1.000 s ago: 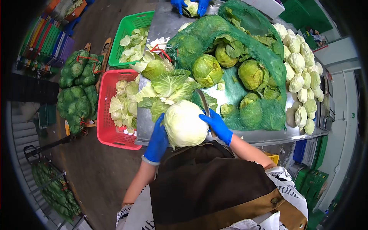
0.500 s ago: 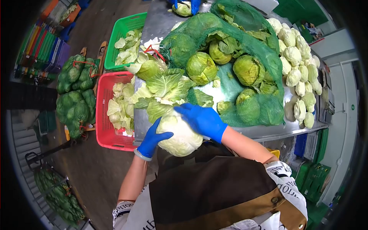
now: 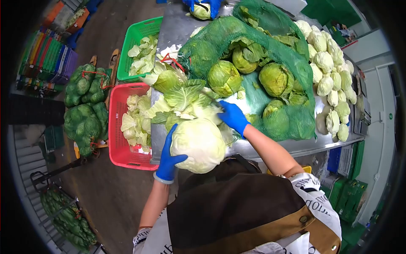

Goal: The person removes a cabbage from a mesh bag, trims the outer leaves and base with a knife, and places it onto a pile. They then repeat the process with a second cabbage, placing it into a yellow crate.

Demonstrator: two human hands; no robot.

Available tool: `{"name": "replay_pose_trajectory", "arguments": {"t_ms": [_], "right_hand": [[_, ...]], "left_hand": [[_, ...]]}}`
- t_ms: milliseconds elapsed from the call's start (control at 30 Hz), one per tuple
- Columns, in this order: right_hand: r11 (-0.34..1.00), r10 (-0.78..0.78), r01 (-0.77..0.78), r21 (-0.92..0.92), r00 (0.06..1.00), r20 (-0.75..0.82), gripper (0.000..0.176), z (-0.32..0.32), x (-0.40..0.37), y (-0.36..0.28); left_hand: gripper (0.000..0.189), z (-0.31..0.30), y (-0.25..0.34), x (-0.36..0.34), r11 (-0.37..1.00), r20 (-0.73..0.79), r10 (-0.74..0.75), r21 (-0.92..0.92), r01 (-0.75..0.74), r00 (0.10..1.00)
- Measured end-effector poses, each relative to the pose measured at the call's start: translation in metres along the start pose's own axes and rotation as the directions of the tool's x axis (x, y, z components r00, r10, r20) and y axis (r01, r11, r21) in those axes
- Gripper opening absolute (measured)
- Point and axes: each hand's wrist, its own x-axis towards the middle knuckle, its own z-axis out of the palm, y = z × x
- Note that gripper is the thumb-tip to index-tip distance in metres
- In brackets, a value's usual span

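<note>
A large pale cabbage (image 3: 198, 146), its outer side stripped smooth, rests in my blue-gloved left hand (image 3: 170, 156) at the table's near edge. The thumb lies across its front, and the fingers wrap its left side. My right hand (image 3: 233, 118), also in a blue glove, is just beyond the cabbage on the right. Its fingers are closed at a pale leaf (image 3: 210, 112) that is smeared by motion; the fingertips are partly hidden. Loose green outer leaves (image 3: 184, 97) lie heaped behind the cabbage.
Untrimmed cabbages (image 3: 224, 78) sit in an opened green net bag (image 3: 292, 122). Trimmed cabbages (image 3: 325, 84) are piled at right. A red crate (image 3: 114, 127) and a green crate (image 3: 127, 42) hold leaves at left. A co-worker's gloved hands (image 3: 209, 6) hold another cabbage across the metal table (image 3: 270, 148).
My right hand has come off the top of the cabbage and moved right and away with a leaf. The cabbage has turned in my left hand, showing a smoother face.
</note>
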Motion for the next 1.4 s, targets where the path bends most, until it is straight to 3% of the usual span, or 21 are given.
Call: {"name": "replay_pose_trajectory", "arguments": {"t_ms": [33, 67, 167, 233, 267, 300, 367, 400, 500, 533, 567, 600, 633, 667, 733, 833, 1267, 1400], "right_hand": [[0.992, 0.070, -0.078, -0.101, 0.994, -0.079, 0.047, -0.009, -0.003, -0.006], [0.999, 0.049, -0.051, -0.017, 0.993, -0.104, 0.050, -0.015, -0.009, -0.012], [0.978, -0.049, 0.091, 0.190, 0.976, -0.212, 0.056, -0.023, -0.042, -0.062], [0.729, 0.110, -0.139, 0.670, 0.990, 0.085, 0.056, -0.020, -0.058, -0.076], [0.578, 0.119, -0.293, 0.762, 0.954, 0.276, 0.050, -0.008, -0.062, -0.059], [0.484, 0.026, -0.219, 0.847, 0.971, 0.236, 0.049, -0.015, -0.071, -0.081], [0.607, -0.069, -0.103, 0.788, 0.981, 0.181, 0.047, -0.017, -0.059, -0.049], [0.522, -0.090, -0.140, 0.842, 0.972, 0.218, 0.045, -0.024, -0.058, -0.054], [0.640, -0.027, -0.268, 0.720, 0.929, 0.370, 0.041, -0.012, -0.046, -0.047], [0.661, 0.022, -0.282, 0.696, 0.933, 0.358, 0.040, -0.006, -0.044, -0.048], [0.785, 0.159, -0.319, 0.531, 0.932, 0.324, 0.036, -0.008, -0.044, -0.048], [0.940, -0.003, -0.006, 0.340, 1.000, 0.026, 0.034, -0.002, -0.046, -0.039], [0.967, -0.237, 0.252, 0.045, 0.948, -0.214, 0.032, 0.005, -0.051, -0.032], [0.956, -0.292, 0.294, -0.020, 0.937, -0.194, 0.031, 0.010, -0.060, -0.026], [0.913, -0.400, 0.380, -0.147, 0.907, -0.136, 0.031, 0.017, -0.078, -0.022], [0.940, -0.215, 0.234, -0.249, 0.971, 0.103, 0.030, 0.025, -0.101, -0.020], [0.801, -0.261, 0.300, -0.518, 0.954, 0.148, 0.012, 0.027, -0.100, -0.022], [0.743, -0.267, 0.299, -0.599, 0.953, 0.145, 0.016, 0.021, -0.108, -0.015]], "left_hand": [[0.099, -0.005, -0.007, -0.003, 0.994, -0.070, -0.014, -0.108, 0.006, 0.997], [0.093, -0.005, -0.014, -0.006, 0.987, -0.179, 0.013, -0.158, -0.042, 0.984], [0.090, 0.003, -0.018, -0.002, 0.943, -0.310, 0.098, -0.275, -0.188, 0.946], [0.088, 0.002, -0.024, 0.001, 0.928, -0.311, 0.145, -0.287, -0.238, 0.939], [0.087, 0.002, -0.025, 0.002, 0.926, -0.316, 0.155, -0.284, -0.249, 0.936], [0.087, 0.003, -0.025, 0.003, 0.924, -0.322, 0.164, -0.281, -0.259, 0.933], [0.086, -0.011, -0.001, 0.008, 0.965, -0.117, 0.146, -0.201, -0.168, 0.982], [0.086, -0.015, 0.010, 0.008, 0.981, -0.016, 0.117, -0.152, -0.119, 0.993], [0.081, -0.001, 0.023, 0.021, 0.972, 0.054, 0.010, 0.235, -0.022, 0.998], [0.072, -0.001, 0.014, 0.024, 0.983, 0.009, -0.047, 0.179, 0.044, 0.999], [0.070, -0.007, 0.002, 0.029, 0.985, -0.063, -0.079, 0.146, 0.087, 0.995], [0.067, -0.016, -0.014, 0.032, 0.985, -0.137, -0.119, 0.109, 0.135, 0.983], [0.065, -0.018, -0.022, 0.031, 0.981, -0.213, -0.167, 0.066, 0.185, 0.963], [0.058, -0.013, -0.034, 0.030, 0.989, -0.329, -0.132, 0.020, 0.146, 0.935], [0.055, -0.027, -0.059, 0.033, 0.988, -0.417, -0.155, -0.043, 0.151, 0.895], [0.051, -0.024, -0.069, 0.035, 0.990, -0.506, -0.133, -0.038, 0.132, 0.852], [0.048, -0.021, -0.074, 0.044, 0.991, -0.544, -0.122, -0.014, 0.136, 0.830], [0.046, -0.022, -0.076, 0.045, 0.992, -0.524, -0.121, -0.039, 0.118, 0.843]]}}
